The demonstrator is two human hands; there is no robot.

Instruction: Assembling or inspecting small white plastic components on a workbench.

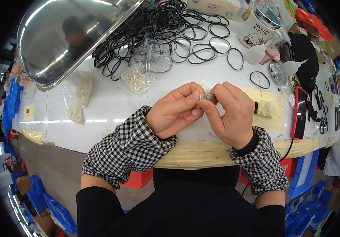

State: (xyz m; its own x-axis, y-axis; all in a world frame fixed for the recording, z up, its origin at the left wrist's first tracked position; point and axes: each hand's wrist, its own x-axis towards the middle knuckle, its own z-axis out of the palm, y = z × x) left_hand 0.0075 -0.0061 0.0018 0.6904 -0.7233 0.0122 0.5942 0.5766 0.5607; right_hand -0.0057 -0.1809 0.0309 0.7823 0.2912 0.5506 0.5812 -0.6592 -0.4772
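Observation:
Close together over the near part of the white table, both my hands are closed in a pinch. Between the thumb and forefinger of my left hand [174,110] is a tiny pale piece [201,97], too small to name. My right hand [231,114] grips a small grey flat object [212,98] whose end meets that piece; its kind does not show. Just beyond my hands lies a clear bag of small cream-coloured pieces [136,78]. A second such bag [78,94] rests farther left.
Black rubber rings [146,31] are heaped at the back, with several loose ones toward the right. A large shiny metal bowl [71,43] stands at the far left. Right of me are a white mug [257,33], a red-cased phone [299,113] with a cable, and a yellowish block [266,109].

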